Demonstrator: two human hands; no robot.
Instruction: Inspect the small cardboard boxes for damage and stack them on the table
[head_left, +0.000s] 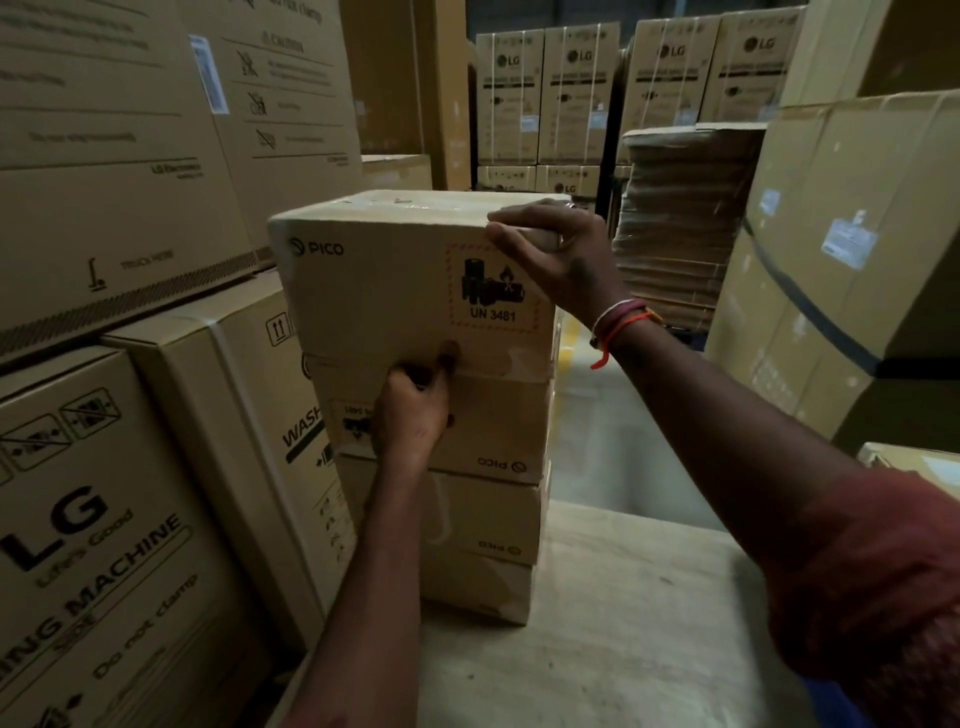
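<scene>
A stack of small PICO cardboard boxes stands on the pale table (623, 623). The top box (374, 291) carries a UN 3481 battery label on its front face. My right hand (550, 254) grips its upper right corner, thumb on the front face and fingers over the top. My left hand (410, 410) holds the bottom front edge of that box, fingers curled under it where it meets the second box (493, 421). Two more boxes (483, 519) lie below, their PICO logos upside down.
Large LG washing machine cartons (104, 519) rise close on the left. Another big carton (852, 234) stands on the right, with a pile of flat cardboard sheets (680, 223) behind it. Rows of LG boxes (571, 93) fill the back.
</scene>
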